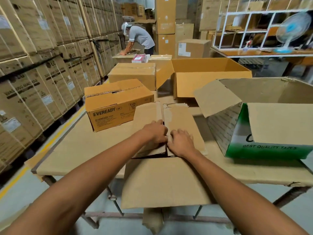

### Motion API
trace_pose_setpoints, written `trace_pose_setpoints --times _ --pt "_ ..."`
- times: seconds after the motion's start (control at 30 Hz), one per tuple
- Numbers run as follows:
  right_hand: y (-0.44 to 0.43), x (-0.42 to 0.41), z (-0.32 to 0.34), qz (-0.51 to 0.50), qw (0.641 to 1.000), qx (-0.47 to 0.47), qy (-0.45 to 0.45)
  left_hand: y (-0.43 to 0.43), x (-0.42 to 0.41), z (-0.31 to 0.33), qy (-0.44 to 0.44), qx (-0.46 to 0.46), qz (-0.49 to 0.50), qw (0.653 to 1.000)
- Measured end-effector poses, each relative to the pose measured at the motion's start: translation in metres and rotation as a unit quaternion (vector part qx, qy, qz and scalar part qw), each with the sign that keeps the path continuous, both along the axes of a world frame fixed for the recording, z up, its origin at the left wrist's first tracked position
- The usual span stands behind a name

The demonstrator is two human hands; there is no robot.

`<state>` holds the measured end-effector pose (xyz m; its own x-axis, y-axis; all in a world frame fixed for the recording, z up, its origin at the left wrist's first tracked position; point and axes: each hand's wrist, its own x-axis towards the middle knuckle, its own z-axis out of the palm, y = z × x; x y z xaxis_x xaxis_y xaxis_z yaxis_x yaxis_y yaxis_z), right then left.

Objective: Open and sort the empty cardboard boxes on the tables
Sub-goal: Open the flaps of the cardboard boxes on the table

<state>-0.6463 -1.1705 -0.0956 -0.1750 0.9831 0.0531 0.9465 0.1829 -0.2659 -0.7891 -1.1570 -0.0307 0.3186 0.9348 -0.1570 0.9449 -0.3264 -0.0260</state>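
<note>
A plain cardboard box (179,116) stands at the table's front edge, its near flap (162,182) folded out toward me. My left hand (155,132) and my right hand (182,141) meet at the centre seam of its two top flaps, fingers curled over the flap edges on either side of the gap. An Eveready box (116,106) with a torn tape strip sits just behind on the left. A green and white tape box (264,126) lies on the right with its flaps open.
Behind stand a closed brown box (133,75) and a large open box (211,77). Stacked LG cartons (42,65) wall the left aisle. A person (138,39) bends over a far table. A white rack with a fan (291,31) is at right.
</note>
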Motion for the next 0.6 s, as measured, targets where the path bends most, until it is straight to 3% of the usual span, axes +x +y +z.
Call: trace_pose_setpoints --times 0.13,0.27,0.47,0.6 --pt "0.007 -0.014 0.007 -0.03 0.999 -0.021 -0.02 0.012 -0.01 0.064 0.053 0.053 -0.009 0.997" --pt "0.017 -0.026 0.013 -0.056 0.996 -0.06 -0.023 0.028 -0.063 0.096 0.056 0.078 0.09 0.991" --pt "0.032 -0.035 0.014 -0.082 0.993 -0.083 -0.011 0.019 -0.164 0.03 0.022 0.009 0.265 0.964" --pt "0.032 -0.04 0.007 -0.088 0.994 -0.058 -0.027 -0.008 -0.186 -0.041 -0.1 0.01 0.325 0.94"
